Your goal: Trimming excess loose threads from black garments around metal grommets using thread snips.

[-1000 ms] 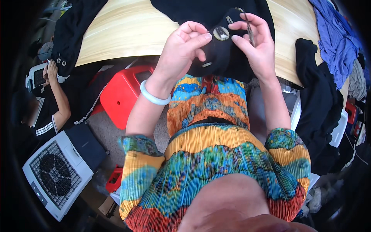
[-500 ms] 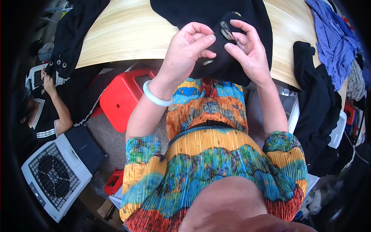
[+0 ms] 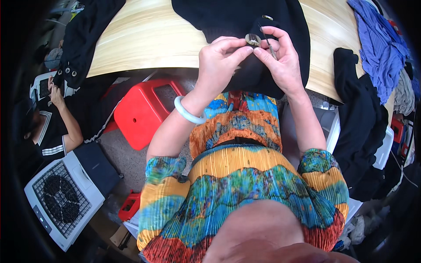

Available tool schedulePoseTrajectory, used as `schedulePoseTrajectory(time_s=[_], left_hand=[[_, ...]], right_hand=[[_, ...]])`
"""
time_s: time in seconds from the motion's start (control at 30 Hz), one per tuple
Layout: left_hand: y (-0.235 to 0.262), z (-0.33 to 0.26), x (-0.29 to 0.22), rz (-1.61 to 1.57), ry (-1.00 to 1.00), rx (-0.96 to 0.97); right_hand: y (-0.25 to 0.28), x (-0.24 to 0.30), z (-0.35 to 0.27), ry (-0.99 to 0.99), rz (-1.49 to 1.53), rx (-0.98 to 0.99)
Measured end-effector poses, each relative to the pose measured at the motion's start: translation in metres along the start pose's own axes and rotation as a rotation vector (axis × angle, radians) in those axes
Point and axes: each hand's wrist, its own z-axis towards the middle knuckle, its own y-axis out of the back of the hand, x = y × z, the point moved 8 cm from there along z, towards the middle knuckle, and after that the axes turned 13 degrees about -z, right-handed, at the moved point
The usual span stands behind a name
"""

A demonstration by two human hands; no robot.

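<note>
A round brown-grey button (image 3: 253, 39) is pinched at its left edge by the thumb and forefinger of my left hand (image 3: 219, 61). My right hand (image 3: 283, 63) meets it from the other side, its thumb tip at the button's lower edge. Slim dark thread snips (image 3: 269, 46) are tucked in the fingers of my right hand, blades pointing up and away. Beneath both hands lies a black garment (image 3: 245, 19), partly on the table and hanging over its near edge. Another button (image 3: 267, 17) shows on the cloth beyond my right fingers.
The pale wooden table (image 3: 144, 35) carries more black clothing (image 3: 355, 87) and a blue-purple garment (image 3: 379, 48) at right. A red stool (image 3: 142, 114) stands at left, near a fan unit (image 3: 61, 197). A co-worker's arm (image 3: 68, 114) is at far left.
My left hand has moved right and closed on the button's edge, where before it was apart from it. The button has turned its flat face toward me. The snips stay in my right hand.
</note>
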Motion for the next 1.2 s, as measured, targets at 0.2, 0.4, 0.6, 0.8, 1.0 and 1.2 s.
schedulePoseTrajectory(time_s=[0.2,0.4,0.6,0.8,1.0,1.2], left_hand=[[-0.003,0.0,0.009,-0.044,0.149,-0.027],[-0.009,0.003,0.002,0.088,0.118,0.036],[-0.012,0.004,0.005,-0.252,0.387,0.101],[-0.016,0.006,0.003,-0.303,0.348,0.125],[-0.016,0.006,0.006,-0.361,0.338,0.144],[-0.02,0.003,0.005,-0.366,0.298,0.203]], right_hand=[[0.004,-0.006,-0.002,-0.042,-0.094,0.041],[0.012,-0.007,-0.005,-0.065,-0.105,-0.063],[0.003,0.02,-0.027,-0.196,-0.042,0.12],[0.001,0.008,-0.029,-0.304,0.063,0.217],[0.0,0.001,-0.027,-0.364,0.086,0.182],[0.0,-0.004,-0.023,-0.358,0.147,0.164]])
